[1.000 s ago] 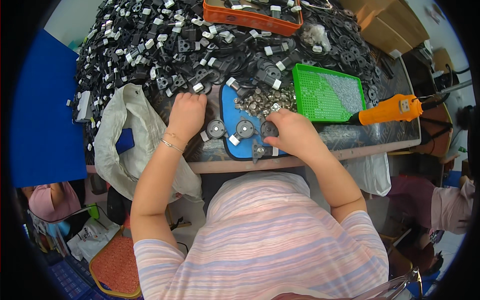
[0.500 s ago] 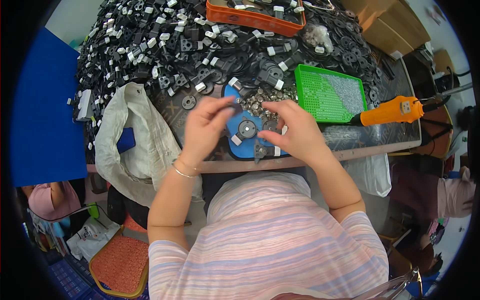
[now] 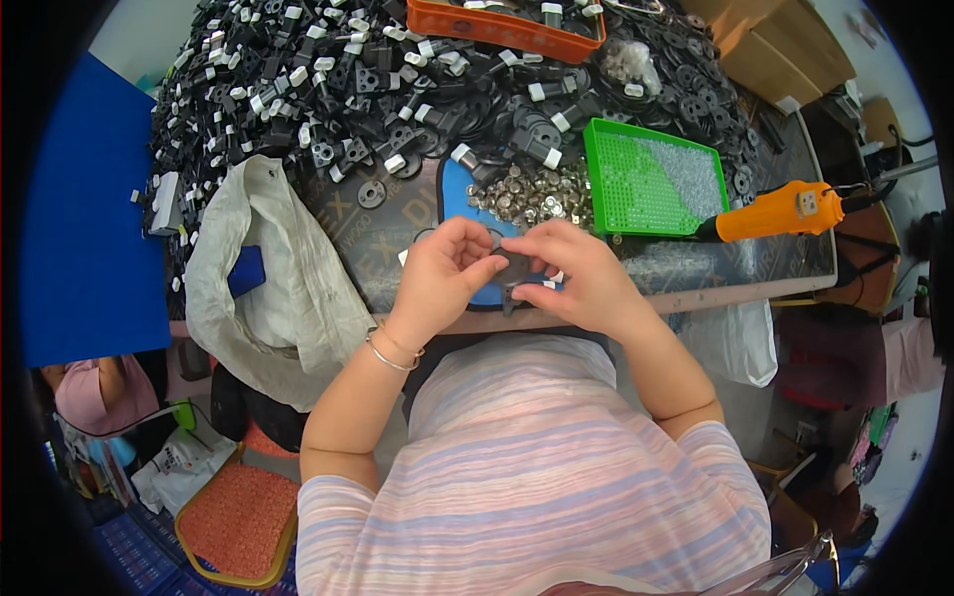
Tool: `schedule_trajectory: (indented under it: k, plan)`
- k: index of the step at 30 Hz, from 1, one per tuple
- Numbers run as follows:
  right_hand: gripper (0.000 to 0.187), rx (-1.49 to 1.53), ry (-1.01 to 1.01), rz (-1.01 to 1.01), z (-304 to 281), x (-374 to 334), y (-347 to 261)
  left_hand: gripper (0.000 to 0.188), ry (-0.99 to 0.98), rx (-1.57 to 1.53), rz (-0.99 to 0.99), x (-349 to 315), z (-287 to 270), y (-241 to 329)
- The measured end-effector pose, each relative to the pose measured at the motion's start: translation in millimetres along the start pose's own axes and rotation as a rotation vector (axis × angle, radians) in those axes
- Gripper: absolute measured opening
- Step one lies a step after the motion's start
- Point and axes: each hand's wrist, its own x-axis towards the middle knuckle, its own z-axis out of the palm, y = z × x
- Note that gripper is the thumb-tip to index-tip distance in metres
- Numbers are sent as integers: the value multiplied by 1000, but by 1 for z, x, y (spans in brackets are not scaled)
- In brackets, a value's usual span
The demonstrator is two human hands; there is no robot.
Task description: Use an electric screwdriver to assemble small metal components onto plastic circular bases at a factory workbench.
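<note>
Over the blue mat (image 3: pixel 455 191), my left hand (image 3: pixel 444 273) and my right hand (image 3: pixel 581 273) meet. Between their fingertips is a dark round disc (image 3: pixel 513 267), pinched from both sides and partly covered by the fingers. Just below it, near the table's front edge, a black part (image 3: pixel 510 299) shows a little. My hands hide most of the mat's lower half and whatever lies there. Right behind the fingers is a heap of small shiny metal caps (image 3: pixel 542 194).
A green tray (image 3: pixel 592 179) of small silvery pieces stands right of the caps, beside an orange electric screwdriver (image 3: pixel 780 212). Black parts with white ends (image 3: pixel 368 74) pile up behind, around an orange bin (image 3: pixel 497 32). A whitish sack (image 3: pixel 224 228) hangs at the left table edge.
Both hands have come together and now pinch the dark disc between them. My left hand moved right and nearer to me, away from the metal caps.
</note>
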Motion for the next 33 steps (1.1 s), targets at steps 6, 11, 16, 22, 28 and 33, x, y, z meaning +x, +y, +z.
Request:
schedule_trajectory:
  k: [6,11,16,22,28,33]
  plan:
    - [50,-236,147,-111,9,-4,-4,24,103,-159,16,-5,20,-14]
    - [43,-446,283,-122,21,-10,-5,21,195,-335,101,-16,39,-21]
    - [47,-320,201,-193,16,-9,-4,15,126,-412,-68,-23,30,-19]
    - [51,-289,188,-177,19,-16,-5,11,107,-364,-68,-27,27,-22]
    - [52,-373,15,11,6,-21,-4,17,263,5,150,-26,7,-28]
    - [52,-368,-156,103,11,-21,-3,23,81,431,70,-36,-8,-11]
